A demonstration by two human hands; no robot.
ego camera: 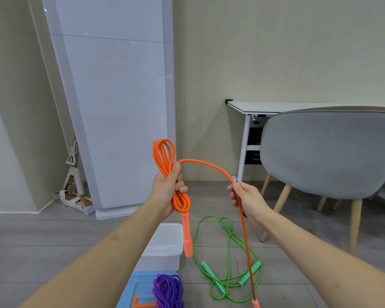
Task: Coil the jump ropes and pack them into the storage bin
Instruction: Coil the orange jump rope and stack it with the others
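Note:
My left hand [168, 190] grips a bundle of loops of the orange jump rope [163, 156], held up at chest height; one orange handle [186, 235] hangs below the fist. A free strand arcs to the right, where my right hand [246, 200] pinches it; the strand then drops to the second handle [255, 303] near the floor. The green jump rope [226, 258] lies uncoiled on the floor. A coiled purple rope [168, 290] rests on a blue lid [138, 285]. The white storage bin [165, 247] stands on the floor under my left forearm.
A grey chair [329, 152] on wooden legs stands at the right, with a white desk [265, 107] behind it. A tall white panel [116, 107] leans against the back wall, and a folded stand [72, 174] sits on the floor at the left.

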